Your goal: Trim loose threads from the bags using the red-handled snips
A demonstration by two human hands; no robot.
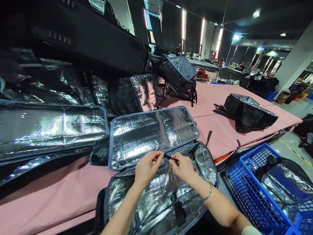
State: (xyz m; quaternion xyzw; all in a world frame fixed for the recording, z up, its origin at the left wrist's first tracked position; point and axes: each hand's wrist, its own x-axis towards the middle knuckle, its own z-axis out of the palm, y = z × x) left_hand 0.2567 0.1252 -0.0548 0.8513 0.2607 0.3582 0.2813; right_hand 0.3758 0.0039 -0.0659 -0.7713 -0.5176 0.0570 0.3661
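Note:
An insulated bag (156,192) with a crinkled silver lining lies open in front of me, its lid (151,133) folded back and edged in grey-blue binding. Over the bag's opening, my left hand (149,166) pinches one end of a short black strap (168,157). My right hand (182,165) closes on the strap's other end, a small gap from the left. The fingers partly cover the strap, so I cannot tell whether it carries a buckle. Inside the bag, a wider black strap (180,212) lies against the lining.
More silver-lined bags stand at the left, with a large black bag (88,36) stacked above. On the pink table (210,94) sit another open bag (178,71) and a black bag (249,112). A blue crate (244,182) at the right holds a silver-lined bag (286,182). People work far behind.

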